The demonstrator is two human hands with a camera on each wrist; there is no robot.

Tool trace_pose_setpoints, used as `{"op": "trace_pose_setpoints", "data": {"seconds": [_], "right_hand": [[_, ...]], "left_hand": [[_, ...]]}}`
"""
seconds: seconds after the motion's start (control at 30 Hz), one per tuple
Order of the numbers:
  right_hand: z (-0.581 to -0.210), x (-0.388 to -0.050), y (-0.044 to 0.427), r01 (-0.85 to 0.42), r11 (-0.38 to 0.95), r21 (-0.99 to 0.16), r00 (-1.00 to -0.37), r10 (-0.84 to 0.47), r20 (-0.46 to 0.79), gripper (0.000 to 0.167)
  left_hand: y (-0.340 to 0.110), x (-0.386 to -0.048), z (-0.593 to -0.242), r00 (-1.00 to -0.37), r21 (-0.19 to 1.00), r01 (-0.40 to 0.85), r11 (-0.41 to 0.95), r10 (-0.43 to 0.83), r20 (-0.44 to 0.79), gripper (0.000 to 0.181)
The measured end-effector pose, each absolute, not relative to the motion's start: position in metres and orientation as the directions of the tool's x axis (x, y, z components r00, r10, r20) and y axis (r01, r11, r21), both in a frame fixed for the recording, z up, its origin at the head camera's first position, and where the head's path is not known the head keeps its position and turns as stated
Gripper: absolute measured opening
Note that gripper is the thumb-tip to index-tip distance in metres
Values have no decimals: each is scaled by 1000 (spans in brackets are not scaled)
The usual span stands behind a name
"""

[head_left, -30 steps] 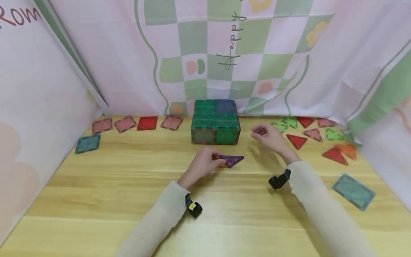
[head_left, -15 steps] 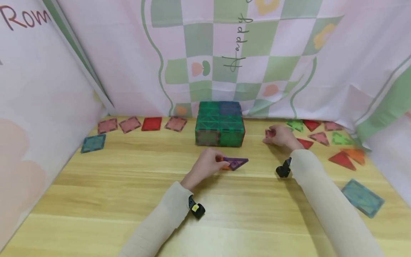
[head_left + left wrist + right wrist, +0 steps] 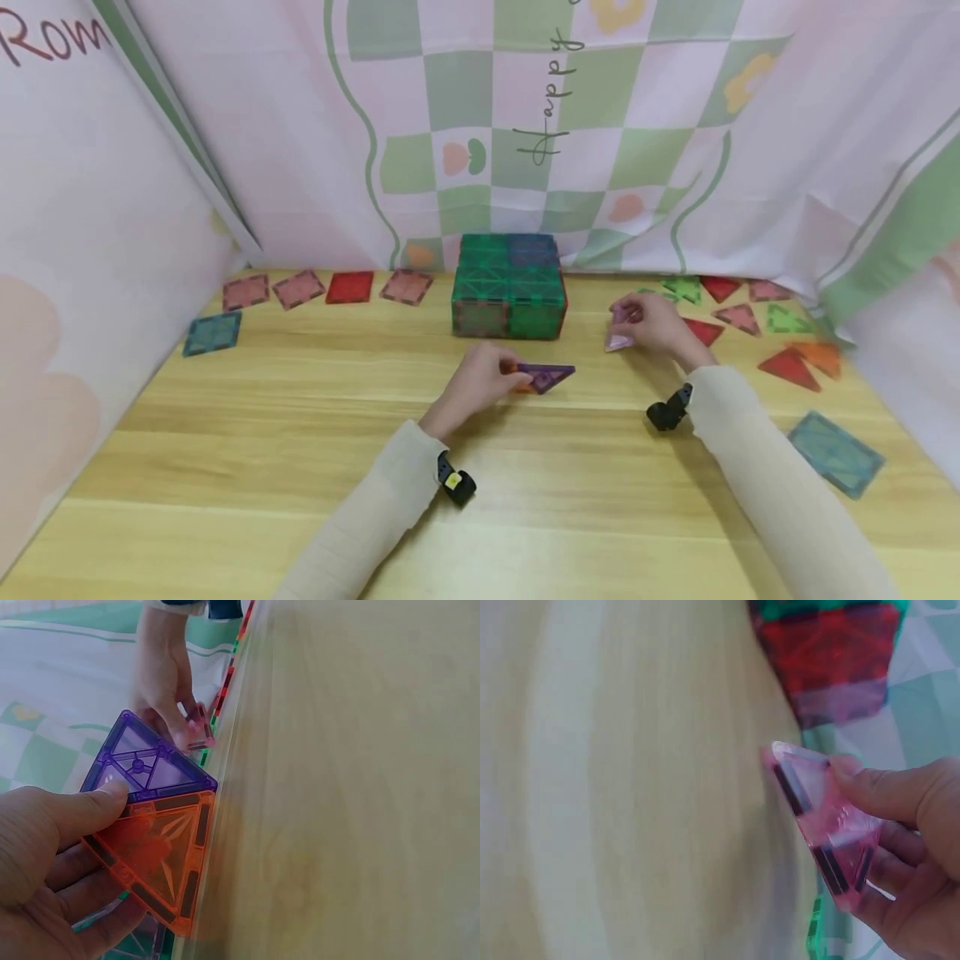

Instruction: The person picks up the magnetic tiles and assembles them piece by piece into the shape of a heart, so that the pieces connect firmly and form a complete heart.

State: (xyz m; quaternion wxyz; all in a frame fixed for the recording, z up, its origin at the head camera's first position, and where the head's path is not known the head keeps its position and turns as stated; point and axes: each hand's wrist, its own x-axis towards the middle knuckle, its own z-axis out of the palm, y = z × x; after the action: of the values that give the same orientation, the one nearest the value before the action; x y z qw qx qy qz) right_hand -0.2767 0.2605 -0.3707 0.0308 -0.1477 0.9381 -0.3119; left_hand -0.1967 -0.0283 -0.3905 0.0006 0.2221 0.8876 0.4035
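The left hand (image 3: 480,379) pinches a purple triangular tile (image 3: 546,377) joined along one edge to an orange triangular tile (image 3: 161,855); in the left wrist view both stand up from the wood. The right hand (image 3: 654,323) holds a pink triangular tile (image 3: 832,825) between thumb and fingers, upright near the table surface. Between and behind the hands stands a box of green tiles (image 3: 510,287) with a blue tile (image 3: 533,249) at its top back right corner. Its side seen in the right wrist view has a red tile (image 3: 832,649).
Pink tiles (image 3: 298,289), a red square (image 3: 349,287) and a blue tile (image 3: 212,333) lie at the back left. Several red, green, pink and orange triangles (image 3: 791,369) lie at the right, with a blue rectangle (image 3: 837,452) nearer the front. A curtain (image 3: 457,83) hangs behind.
The right hand reached right among the loose tiles and now has a pink triangle, which it has tilted upright. The left hand keeps its grip on the purple and orange pieces, nearly unmoved.
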Motion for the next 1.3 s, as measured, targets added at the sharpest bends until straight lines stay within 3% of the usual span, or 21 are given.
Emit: {"op": "trace_pose_setpoints", "data": {"seconds": [0.23,0.6,1.07,1.3], "right_hand": [[-366,-244,256,-305,703,-643,-941,-328,88,21],[-370,-198,210,-304,639,-707,-926,-372,63,15],[-379,-189,198,-310,611,-729,-925,-369,84,14],[-378,-190,202,-390,588,-709,-887,-448,117,16]], "left_hand": [[-28,-196,-390,-903,713,389,584,396,168,19],[-30,-197,-388,-902,702,395,592,393,177,14],[-29,-195,-389,-901,706,395,588,399,171,19],[-29,-197,-387,-901,695,391,603,403,158,9]]}}
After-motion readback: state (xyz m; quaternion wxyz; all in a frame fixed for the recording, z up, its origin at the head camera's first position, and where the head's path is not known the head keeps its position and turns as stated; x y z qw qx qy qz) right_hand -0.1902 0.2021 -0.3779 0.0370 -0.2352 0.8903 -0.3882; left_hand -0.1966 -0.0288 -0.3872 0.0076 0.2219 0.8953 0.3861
